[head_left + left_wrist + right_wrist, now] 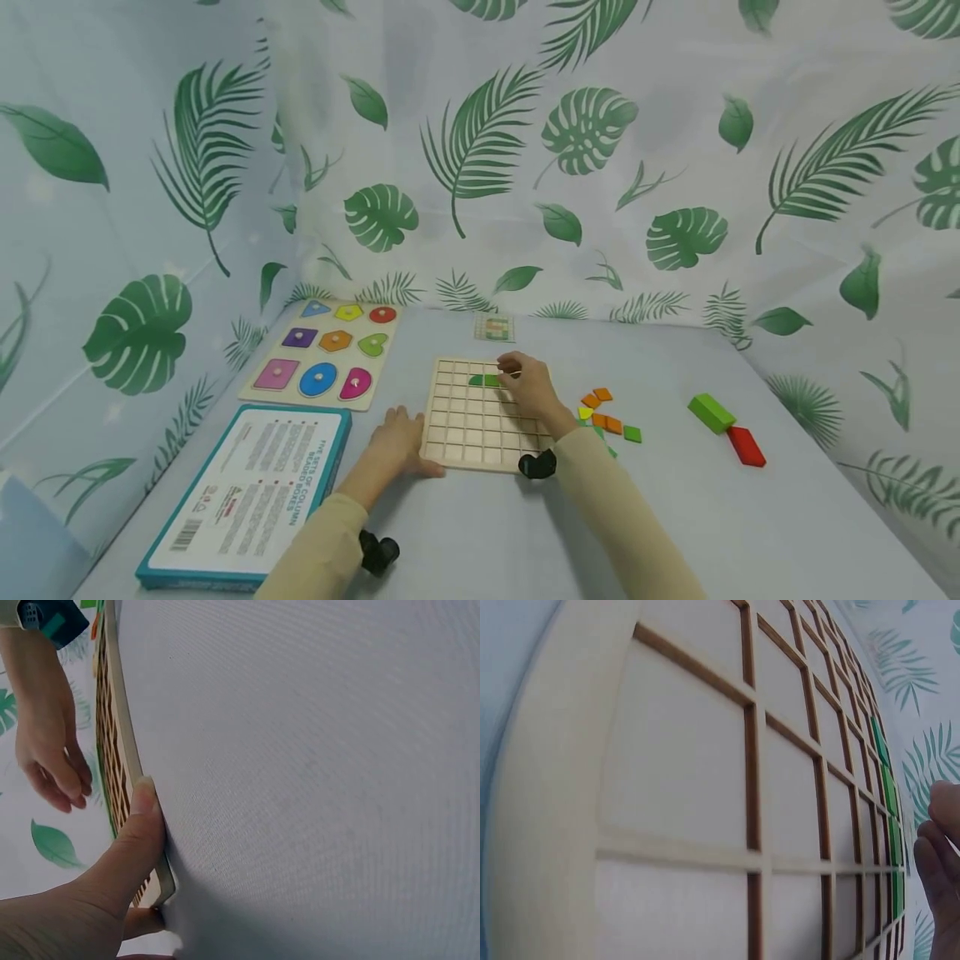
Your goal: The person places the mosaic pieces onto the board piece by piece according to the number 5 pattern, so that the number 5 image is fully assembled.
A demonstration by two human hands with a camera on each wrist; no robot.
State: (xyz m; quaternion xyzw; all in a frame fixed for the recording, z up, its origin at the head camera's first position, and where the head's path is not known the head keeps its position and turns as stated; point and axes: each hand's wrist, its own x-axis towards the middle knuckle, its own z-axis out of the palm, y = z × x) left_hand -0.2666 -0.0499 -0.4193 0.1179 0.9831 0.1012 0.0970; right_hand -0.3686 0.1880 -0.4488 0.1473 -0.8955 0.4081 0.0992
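Observation:
My left hand [397, 442] is at the near left corner of a wooden grid board [459, 454]. In the left wrist view its thumb [139, 825] presses along the board's front edge, with a finger round the corner. My right hand [531, 387] hovers over the board's far part, fingers loosely bent. No piece shows between its fingertips [941, 810] in the right wrist view. Beneath and beside it, a row of green pieces [491, 381] lies in one far row of cells; the hand partly covers this row in the head view.
Right of the board lie loose orange tiles [602, 393], a yellow piece [585, 412] and green tiles [632, 434]. Farther right are a green block [711, 412] and a red block [746, 447]. A shape puzzle [365, 342] and a blue-edged box [251, 492] lie left. A pattern card [494, 327] lies behind.

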